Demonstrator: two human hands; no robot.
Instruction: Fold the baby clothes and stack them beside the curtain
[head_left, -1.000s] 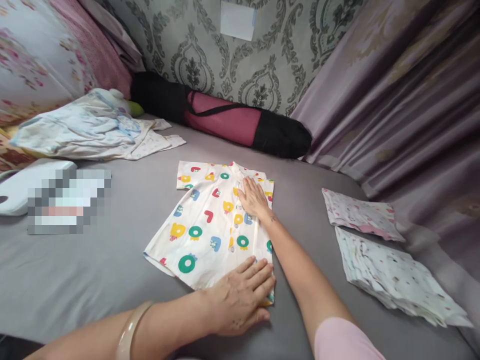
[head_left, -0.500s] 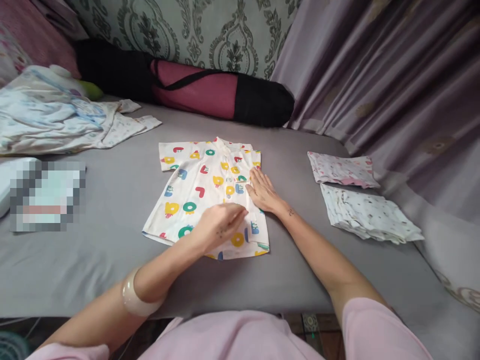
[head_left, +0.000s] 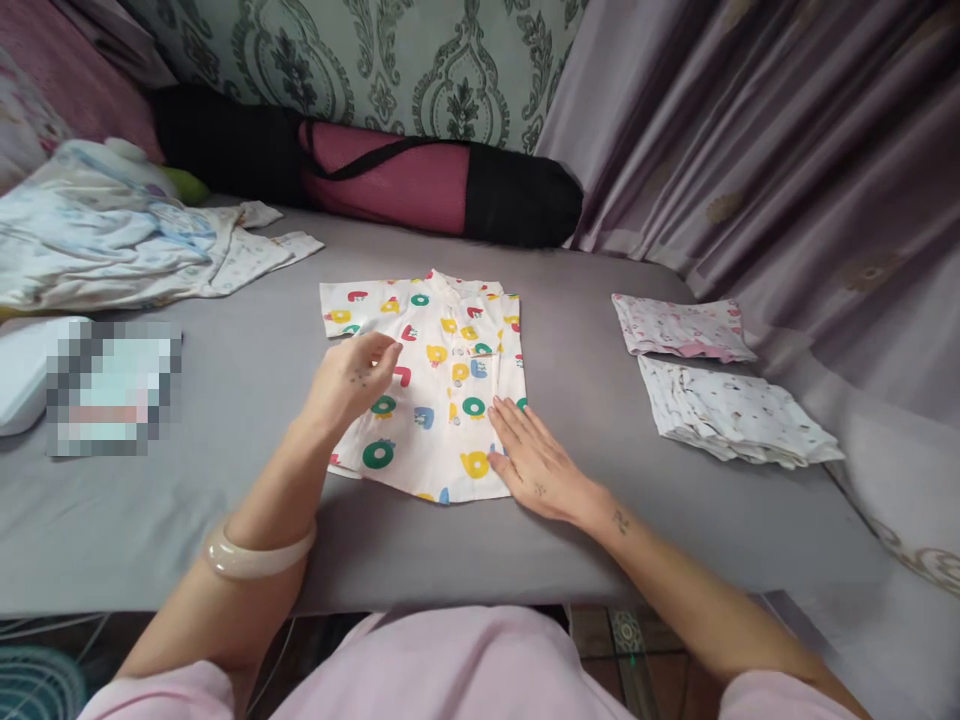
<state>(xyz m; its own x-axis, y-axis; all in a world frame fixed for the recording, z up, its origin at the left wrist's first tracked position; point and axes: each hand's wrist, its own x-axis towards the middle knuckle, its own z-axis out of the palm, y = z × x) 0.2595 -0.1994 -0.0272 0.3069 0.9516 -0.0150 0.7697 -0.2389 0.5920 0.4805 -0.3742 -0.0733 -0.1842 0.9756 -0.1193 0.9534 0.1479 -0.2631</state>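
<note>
A child's white short-sleeved shirt (head_left: 442, 435) with colourful letter prints lies on the grey sheet, its collar pointing away from me. Its right side looks folded inward, with a straight edge running down from the sleeve. My right hand (head_left: 541, 462) rests flat on the shirt's lower right edge, fingers stretched out. Over the left side, below the sleeve, my left hand (head_left: 358, 375) is loosely closed with its fingers curled together. No cloth shows between those fingers. That hand and wrist hide part of the shirt's left edge.
To the right lie a folded pink-patterned garment (head_left: 684, 328) and a folded white one (head_left: 739, 412). A heap of pale clothes (head_left: 135, 235) is at the left, above a blurred flat object (head_left: 112, 385). A long black and maroon bag (head_left: 382, 180) lies along the wall.
My left hand has moved from the shirt's lower middle up and left to its left side. My right hand has slid down the right edge towards the hem.
</note>
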